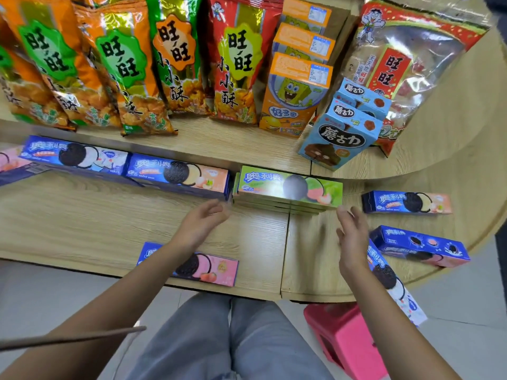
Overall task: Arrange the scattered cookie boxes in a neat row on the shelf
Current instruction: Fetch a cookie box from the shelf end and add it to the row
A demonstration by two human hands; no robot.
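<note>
Both hands empty, fingers spread. Left hand [204,222] hovering just short of the green Oreo stack [288,187], right hand [352,234] just below its right corner; likely bracketing the stack to square it w/ the row. Row so far, running left beyond left hand along the shelf [82,215] back edge: peach Oreo box [178,174], then blue-and-white Oreo box [74,156], ends nearly touching, faces up so labels read. Still loose: pink Oreo box [203,266] under left forearm at front edge; peach-end box [407,202] right of right hand, well apart from stack; dark blue box [419,246] further right & nearer; white-end box [392,281] beside right wrist, overhanging the edge, prob. first to slip. Approx. half done, judging by boxes left out.
</note>
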